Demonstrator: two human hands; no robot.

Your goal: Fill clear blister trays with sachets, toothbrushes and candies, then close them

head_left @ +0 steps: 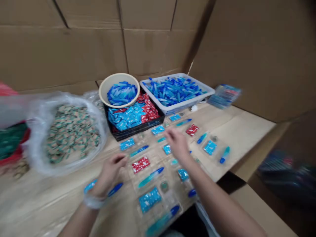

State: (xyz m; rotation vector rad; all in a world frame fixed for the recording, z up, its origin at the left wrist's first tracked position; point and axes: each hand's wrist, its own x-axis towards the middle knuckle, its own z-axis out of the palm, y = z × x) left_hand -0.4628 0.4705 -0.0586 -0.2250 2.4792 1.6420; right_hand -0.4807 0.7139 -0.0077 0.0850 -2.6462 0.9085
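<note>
My left hand (111,169), its fingers curled and pinched, is over the table just left of a red packet (141,164). A blue pen-shaped piece (115,190) lies beside its wrist. My right hand (177,143) is closed in a pinch among the rows, near a blue packet (158,130) and above another blue packet (167,149). Motion blur hides whatever is between the fingers of either hand. Around both hands lie several sets, each with a packet, a blue-and-teal pen-shaped piece (151,177) and a small greenish piece (164,186), seemingly on clear plastic.
Behind stand a cream bowl (102,86) and a white tray (209,92) of pen-shaped pieces, and a black box (135,129) of packets. At left is a clear bag (37,154) of small brown-green pieces. Cardboard (247,59) walls the back and right. A filled clear pack (225,96) lies right.
</note>
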